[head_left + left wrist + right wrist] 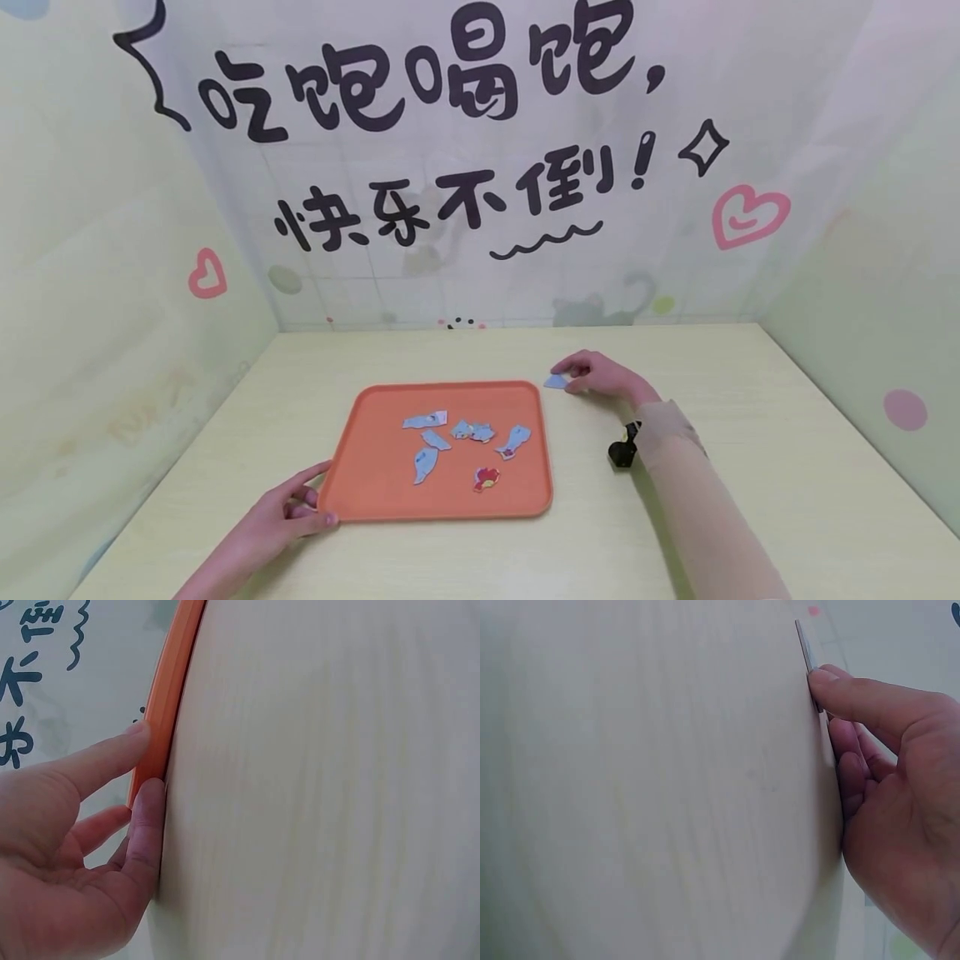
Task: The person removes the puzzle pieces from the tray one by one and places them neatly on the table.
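An orange tray [442, 506] lies on the table with several flat, irregular puzzle-like pieces on it. Most are light blue, such as the curved piece [425, 464]; a red piece [486, 477] lies nearer the front. My left hand [273, 521] holds the tray's front left corner, thumb on the front side and fingers along the left wall. In the left wrist view, its fingertips touch the tray's outer wall [169, 690]. Beyond the tray's far right corner, my right hand [600, 373] pinches a thin light-blue piece [555, 382] at table level. The right wrist view shows that piece edge-on.
A small black object [622, 452] sits on the table [757, 400] beside the right forearm, partly hidden by the sleeve. Printed fabric walls [465, 283] with lettering and hearts stand at the back and both sides.
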`<state>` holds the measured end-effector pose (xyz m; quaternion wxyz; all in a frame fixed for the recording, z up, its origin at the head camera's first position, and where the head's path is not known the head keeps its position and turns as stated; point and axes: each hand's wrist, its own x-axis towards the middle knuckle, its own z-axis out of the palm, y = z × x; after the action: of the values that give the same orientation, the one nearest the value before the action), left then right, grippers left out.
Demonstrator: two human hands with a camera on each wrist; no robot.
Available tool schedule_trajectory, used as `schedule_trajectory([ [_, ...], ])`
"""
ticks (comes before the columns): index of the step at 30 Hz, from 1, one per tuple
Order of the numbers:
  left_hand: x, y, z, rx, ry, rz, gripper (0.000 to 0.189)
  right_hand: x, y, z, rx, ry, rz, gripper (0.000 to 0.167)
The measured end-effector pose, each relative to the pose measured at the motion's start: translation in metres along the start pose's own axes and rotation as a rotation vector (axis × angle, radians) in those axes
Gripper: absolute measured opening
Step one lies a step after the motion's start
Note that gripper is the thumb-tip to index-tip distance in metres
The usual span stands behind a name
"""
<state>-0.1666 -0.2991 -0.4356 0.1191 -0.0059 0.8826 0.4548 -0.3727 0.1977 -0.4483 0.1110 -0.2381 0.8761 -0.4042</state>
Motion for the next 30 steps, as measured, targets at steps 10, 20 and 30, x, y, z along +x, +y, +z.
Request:
schedule_trajectory([
  [10,0.0003,-0.0005,-0.0039,0.042,-0.001,-0.018,0.085,0.0007,-0.0001,-0.0017,0.023,-0.018,-0.02,0.04],
  [20,0.0017,-0.0004,-0.0036,0.013,-0.016,-0.008,0.085,-0.0026,-0.0035,-0.0016,0.035,-0.019,0.022,0.039],
  [30,0.001,-0.0007,-0.002,0.009,-0.02,-0.022,0.085,-0.0019,-0.0035,-0.001,0.006,-0.037,0.022,0.043],
])
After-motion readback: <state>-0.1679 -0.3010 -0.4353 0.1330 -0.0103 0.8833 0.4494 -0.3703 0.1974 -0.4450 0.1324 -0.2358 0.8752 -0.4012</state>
